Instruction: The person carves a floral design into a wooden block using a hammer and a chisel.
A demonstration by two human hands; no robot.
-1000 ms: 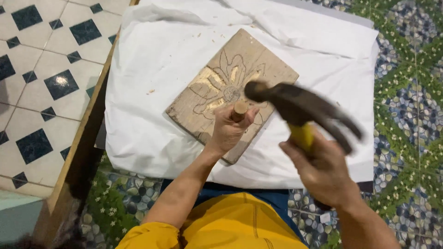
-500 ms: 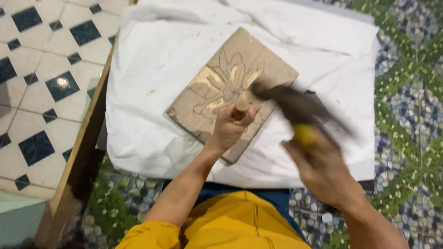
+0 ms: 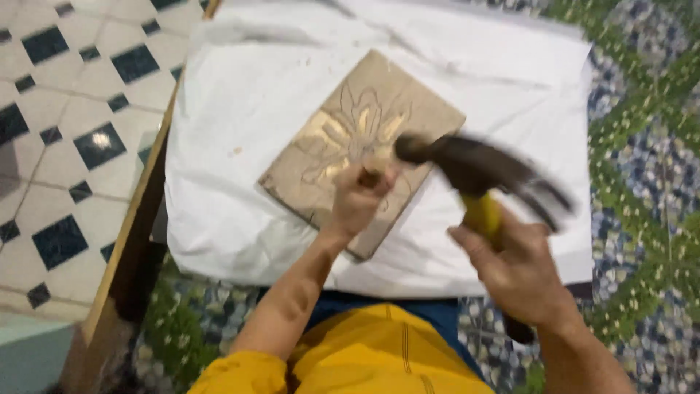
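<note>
My left hand [image 3: 357, 201] pinches a short wooden-handled chisel [image 3: 372, 175] upright on the stiff, brittle-looking square carved wooden panel [image 3: 321, 146]; right hand [image 3: 521, 273] fist-grips a head-heavy, yellow-handled dark steel claw hammer [image 3: 474, 168] low.

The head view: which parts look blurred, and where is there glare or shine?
In the head view, the hammer head is smeared by motion blur, and the right hand gripping its yellow handle is a little soft; the left hand and the carved wooden panel are sharper; the carved flower shines golden, and the white cloth looks bright.
</note>
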